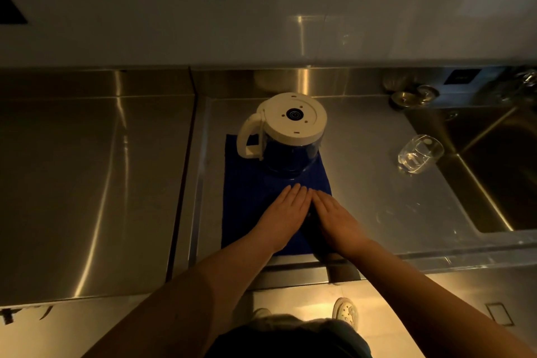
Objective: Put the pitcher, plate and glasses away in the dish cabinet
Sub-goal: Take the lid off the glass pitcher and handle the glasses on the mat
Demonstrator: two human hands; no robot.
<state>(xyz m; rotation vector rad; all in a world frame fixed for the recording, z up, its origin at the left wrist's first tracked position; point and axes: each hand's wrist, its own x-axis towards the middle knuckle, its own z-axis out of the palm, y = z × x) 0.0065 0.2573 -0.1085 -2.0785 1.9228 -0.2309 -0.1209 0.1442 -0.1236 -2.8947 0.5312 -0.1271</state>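
Brushed steel counter [96, 183] gleams, streaked with glare. On it, a matt blue cloth [247, 206], soft and napped. On the cloth, the pitcher [286, 136]: smooth cream plastic base and handle, clear glossy body. Right of the cloth, a shiny clear glass [420, 153], beside a polished steel sink [494, 160].

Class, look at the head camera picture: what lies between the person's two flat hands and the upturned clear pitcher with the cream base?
Only a bare strip of the blue cloth separates the hands from the pitcher, seen in the head view.
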